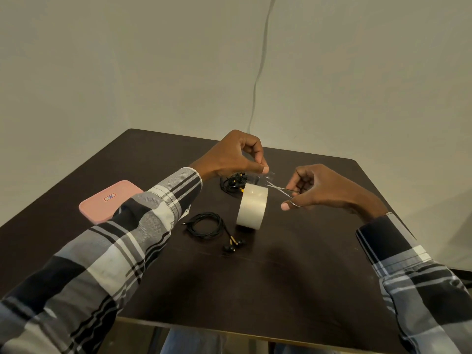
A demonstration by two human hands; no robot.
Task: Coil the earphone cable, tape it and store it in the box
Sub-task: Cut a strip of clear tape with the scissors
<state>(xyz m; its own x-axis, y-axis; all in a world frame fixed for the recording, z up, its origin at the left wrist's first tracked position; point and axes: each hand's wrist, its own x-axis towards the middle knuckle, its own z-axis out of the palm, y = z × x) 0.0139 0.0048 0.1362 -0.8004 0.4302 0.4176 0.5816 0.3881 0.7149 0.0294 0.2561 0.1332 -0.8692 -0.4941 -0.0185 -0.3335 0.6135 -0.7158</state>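
A roll of clear tape point(251, 206) stands on edge in the middle of the dark table point(293, 277). My left hand point(235, 155) pinches a strip of tape point(265, 176) pulled up from the roll. My right hand point(319, 187) grips small metal scissors point(279, 189), whose blades point left at the strip. A coiled black earphone cable point(205, 226) lies in front of the roll, its two earbuds point(233, 245) to its right. A pink box point(107, 201) lies shut at the left, partly behind my left sleeve.
A tangled pile of black earphones with yellow parts point(233, 183) lies behind the roll, under my left hand. A thin cable point(258, 72) runs down the wall behind the table. The near table edge is at the bottom.
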